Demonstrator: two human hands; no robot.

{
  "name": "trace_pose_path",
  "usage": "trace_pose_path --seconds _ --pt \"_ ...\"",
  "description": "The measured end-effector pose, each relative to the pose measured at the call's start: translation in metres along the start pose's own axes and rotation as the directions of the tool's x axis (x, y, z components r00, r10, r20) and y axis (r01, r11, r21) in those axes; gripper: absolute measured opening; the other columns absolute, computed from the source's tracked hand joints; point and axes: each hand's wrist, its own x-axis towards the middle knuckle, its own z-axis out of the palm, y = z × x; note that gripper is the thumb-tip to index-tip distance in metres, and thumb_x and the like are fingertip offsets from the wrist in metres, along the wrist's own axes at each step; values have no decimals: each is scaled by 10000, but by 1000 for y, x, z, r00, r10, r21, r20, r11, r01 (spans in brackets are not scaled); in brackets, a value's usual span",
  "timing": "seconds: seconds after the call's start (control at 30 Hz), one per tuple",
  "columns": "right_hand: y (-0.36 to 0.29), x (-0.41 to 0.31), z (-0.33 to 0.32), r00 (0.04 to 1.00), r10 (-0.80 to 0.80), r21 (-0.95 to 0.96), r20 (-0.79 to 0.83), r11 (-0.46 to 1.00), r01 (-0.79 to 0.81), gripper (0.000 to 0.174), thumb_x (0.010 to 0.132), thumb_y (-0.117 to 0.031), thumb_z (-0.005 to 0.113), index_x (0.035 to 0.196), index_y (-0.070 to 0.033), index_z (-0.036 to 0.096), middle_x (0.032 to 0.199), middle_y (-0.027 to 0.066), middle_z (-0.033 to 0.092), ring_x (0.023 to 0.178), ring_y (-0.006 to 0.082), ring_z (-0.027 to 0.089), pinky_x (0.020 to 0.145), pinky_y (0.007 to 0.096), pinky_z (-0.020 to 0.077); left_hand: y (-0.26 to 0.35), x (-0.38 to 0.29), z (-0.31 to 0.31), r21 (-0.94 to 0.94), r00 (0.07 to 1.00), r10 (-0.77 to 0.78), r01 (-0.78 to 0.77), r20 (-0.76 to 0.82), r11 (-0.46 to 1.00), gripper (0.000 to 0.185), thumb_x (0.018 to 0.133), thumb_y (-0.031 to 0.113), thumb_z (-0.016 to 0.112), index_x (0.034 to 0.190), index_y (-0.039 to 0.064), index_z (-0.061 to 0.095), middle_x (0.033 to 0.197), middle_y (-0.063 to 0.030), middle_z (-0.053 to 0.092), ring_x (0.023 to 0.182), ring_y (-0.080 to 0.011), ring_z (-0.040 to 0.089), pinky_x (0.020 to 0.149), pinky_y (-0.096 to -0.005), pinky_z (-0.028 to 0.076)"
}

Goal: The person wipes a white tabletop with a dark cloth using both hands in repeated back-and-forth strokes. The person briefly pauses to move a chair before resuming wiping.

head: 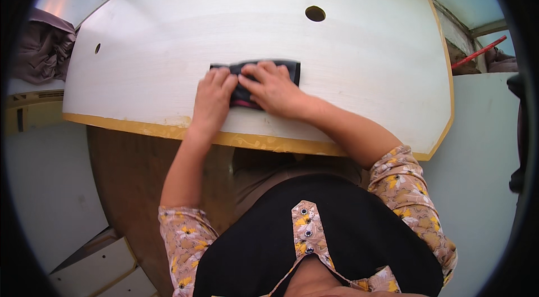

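A small piece of dark folded fabric (pixel 243 94) lies flat on the white desktop (pixel 370 74), near its front edge. It has black borders at its ends and a magenta strip along the side closest to me. My left hand (pixel 215 92) grips its left part with curled fingers. Over the middle and right part, my right hand (pixel 276 90) holds the fabric, fingers bent at its far side. The fingertips of both hands almost meet. Much of the fabric is hidden under them.
The desktop has a yellow front edging (pixel 261 142) and a round cable hole (pixel 315 13). Bunched mauve cloth (pixel 44 50) sits at the far left. A red rod (pixel 480 52) leans beyond the right edge. White drawers (pixel 99 267) stand at the lower left.
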Motion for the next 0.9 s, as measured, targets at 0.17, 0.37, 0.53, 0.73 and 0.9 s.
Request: trace_pose_path --seconds 0.17,0.37,0.53,0.73,0.9 --pt "-33 -61 -23 994 -88 166 66 983 77 512 824 -81 753 1321 -80 630 1382 144 518 1231 356 500 979 481 439 54 -40 -14 27 996 82 -81 -39 996 235 841 97 611 1075 88 619 1169 -93 598 1137 -301 577 903 -423 485" --pt "40 -22 -39 997 -58 171 -53 983 66 310 806 -13 731 1093 -108 665 1236 142 578 1157 382 537 1019 447 479 22 26 12 29 998 51 -50 -22 998 190 862 85 586 1050 101 609 1150 -101 611 1102 -296 594 900 -417 503" --pt "126 53 -30 980 -40 -42 -194 999 32 299 852 -28 712 1130 -136 701 1198 61 648 1159 336 558 1022 421 485 -43 132 59 87 994 37 -27 -106 996 148 887 64 584 1009 133 632 1066 -69 631 1079 -296 613 879 -417 533" --pt "155 79 -23 975 144 -39 -168 988 -152 323 902 -63 694 1202 -175 734 1251 58 632 1207 326 543 1062 441 467 -62 158 76 65 996 -78 80 -38 995 205 928 60 593 1083 139 701 1106 -51 662 1073 -300 614 908 -423 526" --pt "118 26 -41 998 52 82 -32 995 -49 345 880 -93 739 1221 -138 717 1216 102 608 1142 331 534 1038 439 445 -26 107 50 -90 999 9 -12 -36 996 188 876 22 645 1020 121 715 1017 -63 664 1000 -317 613 866 -435 516"
